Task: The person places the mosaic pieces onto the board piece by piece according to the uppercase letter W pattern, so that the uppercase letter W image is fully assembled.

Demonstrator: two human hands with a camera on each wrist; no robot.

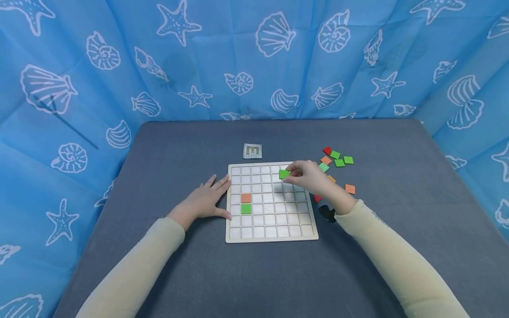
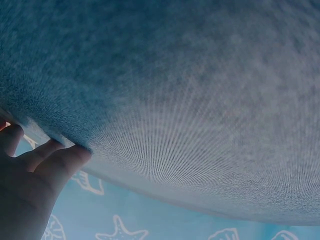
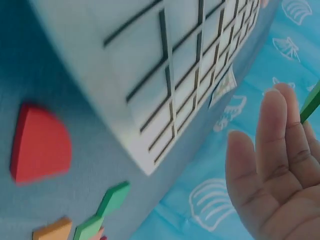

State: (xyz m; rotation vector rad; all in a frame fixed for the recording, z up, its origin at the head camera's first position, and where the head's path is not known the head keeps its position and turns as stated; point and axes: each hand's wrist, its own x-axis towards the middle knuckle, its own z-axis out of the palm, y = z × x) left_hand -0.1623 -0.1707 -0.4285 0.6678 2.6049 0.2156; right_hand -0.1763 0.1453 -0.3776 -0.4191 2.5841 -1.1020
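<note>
1. Right hand (image 1: 311,177) pinches a green tile (image 1: 284,174) over the grid board's (image 1: 270,219) far right area.
2. Left hand (image 1: 204,198), fingers extended, touches the board's left edge.
3. Orange tile (image 1: 246,198), second green tile (image 1: 246,209): adjacent, board's left half.
4. Small card (image 1: 252,151) on tabletop (image 1: 199,274) beyond board; loose tiles (image 1: 348,160) right of board.

Head: looked forward and down from above the bench (image 1: 199,274), reaching its far edge.
Left wrist: skimmed the bench, upside-down, facing the curtain (image 2: 175,225).
Right wrist: sat close to the board (image 3: 140,55), tilted.
Head and right wrist: shared the board.
</note>
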